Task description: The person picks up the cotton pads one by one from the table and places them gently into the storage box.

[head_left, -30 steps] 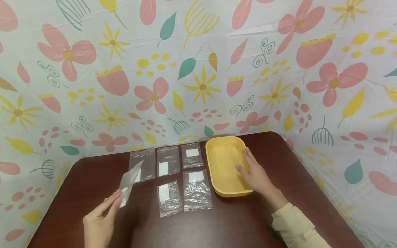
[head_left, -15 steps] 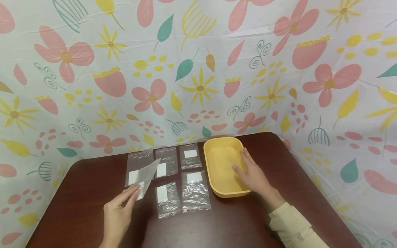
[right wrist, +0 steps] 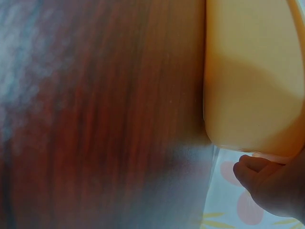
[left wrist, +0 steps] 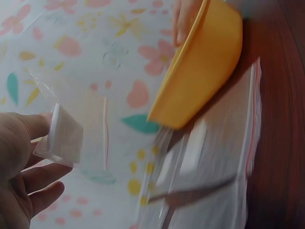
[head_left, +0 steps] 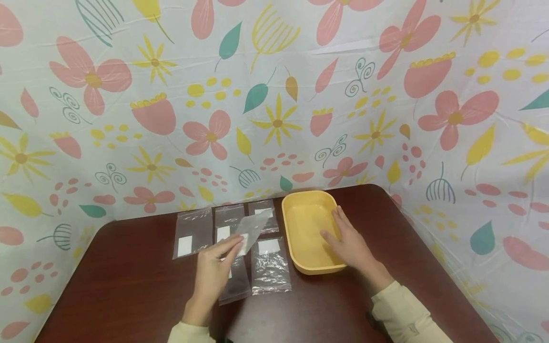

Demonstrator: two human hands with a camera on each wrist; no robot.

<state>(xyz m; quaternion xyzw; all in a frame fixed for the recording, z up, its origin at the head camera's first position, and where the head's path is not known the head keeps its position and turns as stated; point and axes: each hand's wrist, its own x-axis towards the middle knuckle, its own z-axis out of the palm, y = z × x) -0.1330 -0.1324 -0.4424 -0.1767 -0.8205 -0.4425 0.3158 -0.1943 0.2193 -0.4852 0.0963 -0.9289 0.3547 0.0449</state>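
Note:
In the head view my left hand (head_left: pixel 213 271) pinches a small clear zip bag (head_left: pixel 254 225) with a white label, raised above the bags on the table. In the left wrist view the held zip bag (left wrist: pixel 90 129) shows a red seal line, and the thumb and fingers grip its labelled end. My right hand (head_left: pixel 353 245) holds the right rim of a yellow plastic tray (head_left: pixel 306 228), thumb toward the inside. No contents show in the tray. Below the left hand, a flat zip bag (head_left: pixel 236 285) is partly covered.
More labelled zip bags lie flat: one at back left (head_left: pixel 195 228), one at back middle (head_left: pixel 229 213), one at back right (head_left: pixel 268 205) and one at front right (head_left: pixel 271 271). The dark wooden table (head_left: pixel 128 286) meets a flowered curtain (head_left: pixel 171 119) behind.
My left hand has carried the zip bag rightward, from beside the back-left bag to over the middle and right bags. The right hand stays at the tray.

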